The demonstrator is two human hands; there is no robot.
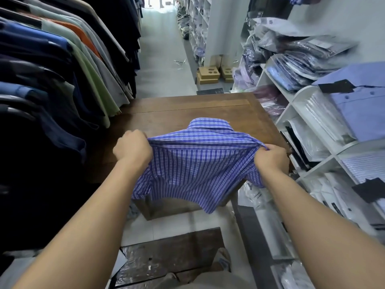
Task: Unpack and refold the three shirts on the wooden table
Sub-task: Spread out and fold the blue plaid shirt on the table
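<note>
On my left I see a rack of hanging clothes (62,69), dark blue, green and orange. On my right, white shelves (291,105) hold shirts in plastic bags (302,65), with a folded pale blue shirt (358,109) lying on top. Cardboard boxes (208,75) sit on the tiled floor (162,59) further down the aisle.

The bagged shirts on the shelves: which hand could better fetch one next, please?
Probably right: the right hand grips the checked shirt beside the shelves; the left hand is by the hanging clothes.
</note>
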